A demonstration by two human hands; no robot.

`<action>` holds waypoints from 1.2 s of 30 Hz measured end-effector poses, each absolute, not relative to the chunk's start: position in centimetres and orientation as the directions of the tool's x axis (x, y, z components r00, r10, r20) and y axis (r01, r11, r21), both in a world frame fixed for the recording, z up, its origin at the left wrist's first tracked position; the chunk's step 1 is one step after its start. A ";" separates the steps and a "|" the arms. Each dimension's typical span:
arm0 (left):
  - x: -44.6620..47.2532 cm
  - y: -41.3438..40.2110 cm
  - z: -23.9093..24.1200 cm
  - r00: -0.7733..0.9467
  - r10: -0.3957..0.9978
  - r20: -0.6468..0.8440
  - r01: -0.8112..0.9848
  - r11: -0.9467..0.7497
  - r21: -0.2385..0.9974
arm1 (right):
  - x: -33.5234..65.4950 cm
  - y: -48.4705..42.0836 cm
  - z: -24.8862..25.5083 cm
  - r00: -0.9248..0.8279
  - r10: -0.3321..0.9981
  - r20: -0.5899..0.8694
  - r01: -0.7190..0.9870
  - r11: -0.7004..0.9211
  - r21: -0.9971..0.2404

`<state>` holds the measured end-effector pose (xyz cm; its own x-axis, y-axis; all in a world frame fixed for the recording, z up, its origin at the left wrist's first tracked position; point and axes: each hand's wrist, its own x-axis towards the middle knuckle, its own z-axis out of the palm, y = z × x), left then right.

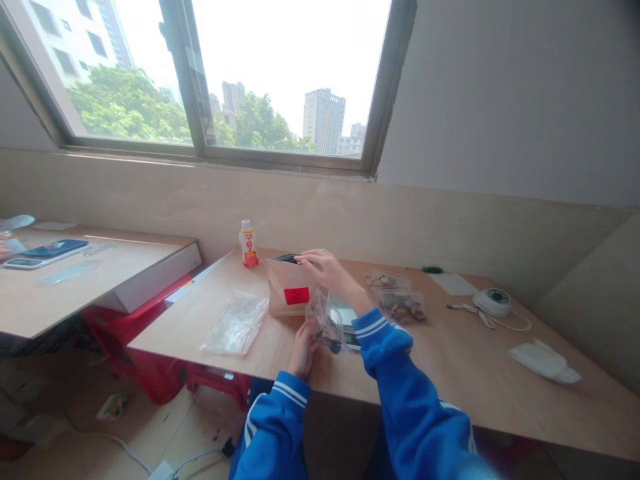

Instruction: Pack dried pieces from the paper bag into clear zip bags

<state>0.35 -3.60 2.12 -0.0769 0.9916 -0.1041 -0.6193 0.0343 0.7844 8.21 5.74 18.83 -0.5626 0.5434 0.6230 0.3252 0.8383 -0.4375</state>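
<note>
A brown paper pouch [289,291] with a red label stands upright on the wooden table [450,360]. My right hand [324,267] reaches over its open top, fingers curled at the rim. My left hand [303,347] is closed on a small clear zip bag [326,322] held just above the table's front edge, in front of a small scale [345,313]. Both arms wear blue sleeves with white stripes.
A stack of empty clear zip bags [235,323] lies left of the pouch. A small drink bottle [247,244] stands behind it. Filled bags [397,300] lie to the right, then a white round device [493,301] with cable and a white cloth [544,361]. A second desk [75,280] stands at left.
</note>
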 end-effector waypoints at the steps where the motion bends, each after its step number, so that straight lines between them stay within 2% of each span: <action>1: 0.4 -3.6 2.3 -0.076 0.991 -0.106 -0.624 0.035 0.781 | 8.5 5.5 18.9 -0.571 0.540 0.618 0.333 0.841 -0.426; 4: 0.5 -3.7 2.6 -0.071 0.990 -0.121 -0.636 0.048 0.770 | 9.6 4.8 19.3 -0.507 0.552 0.662 0.357 0.833 -0.422; 6: 0.6 -3.7 2.7 -0.072 0.989 -0.131 -0.638 0.055 0.768 | 10.7 4.1 19.8 -0.405 0.596 0.694 0.349 0.802 -0.485; 8: 0.6 -3.7 2.7 -0.081 0.988 -0.135 -0.645 0.051 0.762 | 12.0 3.3 20.1 -0.343 0.663 0.665 0.319 0.749 -0.581; 10: 0.5 -3.6 2.6 -0.097 0.986 -0.135 -0.662 0.037 0.748 | 13.3 2.5 20.2 -0.407 0.730 0.548 0.298 0.674 -0.676; 12: 0.4 -3.6 2.5 -0.109 0.986 -0.129 -0.675 0.023 0.738 | 14.4 1.7 19.9 -0.557 0.754 0.348 0.339 0.589 -0.734; 14: 0.4 -3.5 2.3 -0.116 0.986 -0.121 -0.679 0.010 0.734 | 14.9 1.1 19.2 -0.669 0.731 0.131 0.444 0.536 -0.718; 16: 0.4 -3.5 2.2 -0.114 0.987 -0.115 -0.679 0.007 0.734 | 15.1 0.7 18.0 -0.679 0.734 0.018 0.557 0.532 -0.638; 19: 0.4 -3.6 2.2 -0.106 0.988 -0.113 -0.681 0.011 0.732 | 14.7 0.5 16.0 -0.617 0.784 0.071 0.618 0.539 -0.572; 22: 0.3 -3.7 2.1 -0.114 0.986 -0.119 -0.705 0.004 0.709 | 14.0 0.4 14.6 -0.604 0.781 0.160 0.554 0.555 -0.621; 26: 0.2 -3.7 2.2 -0.124 0.984 -0.126 -0.733 -0.006 0.680 | 13.3 0.4 13.7 -0.640 0.742 0.199 0.487 0.592 -0.642; 31: 0.1 -3.8 2.5 -0.103 0.987 -0.124 -0.744 0.006 0.668 | 12.8 0.9 12.8 -0.644 0.729 0.230 0.469 0.615 -0.634; 36: 0.0 -3.7 2.1 -0.114 0.984 -0.138 -0.730 0.011 0.683 | 12.6 1.2 11.8 -0.581 0.776 0.244 0.488 0.572 -0.659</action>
<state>0.02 -3.67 2.13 -0.1139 0.9839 -0.1376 -0.7305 0.0109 0.6829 12.63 1.20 11.84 -0.5812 0.7763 0.2441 0.4876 0.5724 -0.6593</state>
